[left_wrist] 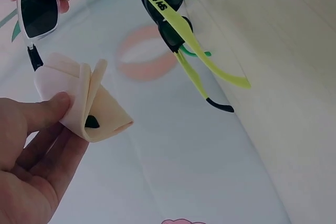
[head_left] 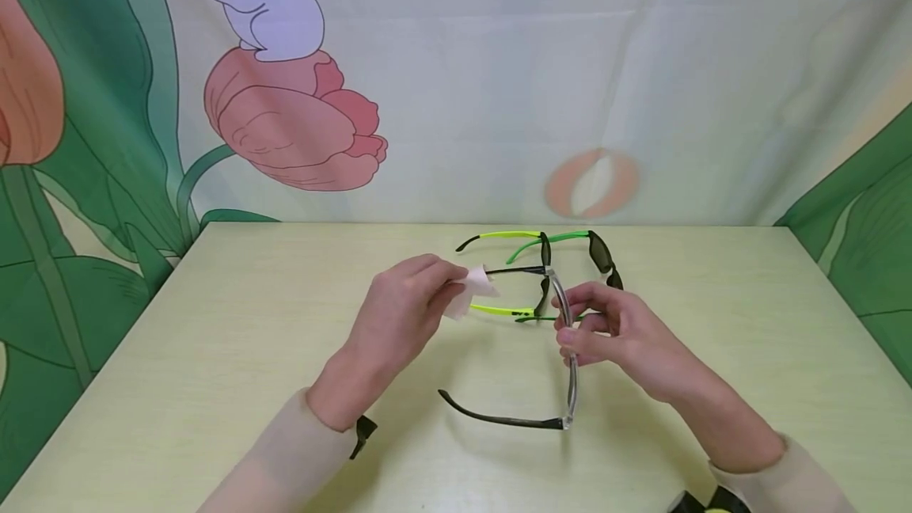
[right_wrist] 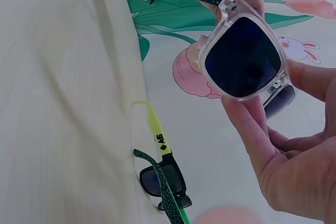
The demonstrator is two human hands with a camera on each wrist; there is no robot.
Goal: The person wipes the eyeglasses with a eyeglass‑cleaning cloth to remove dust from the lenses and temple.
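A pair of sunglasses with a clear frame [head_left: 572,386], dark lenses [right_wrist: 244,59] and black temples [head_left: 499,419] is held above the table. My right hand [head_left: 627,331] grips it by the middle of the front, thumb and fingers on either side. My left hand [head_left: 402,311] pinches a pale cloth [left_wrist: 110,111] folded around the far temple. In the left wrist view the temple's dark tip [left_wrist: 92,121] peeks out of the cloth. The near temple stretches out to the left, untouched.
Behind the hands, sunglasses with yellow temples [head_left: 509,311] and sunglasses with green temples [head_left: 570,236] lie close together on the pale table [head_left: 235,323]. A printed curtain [head_left: 463,101] hangs along the table's back edge.
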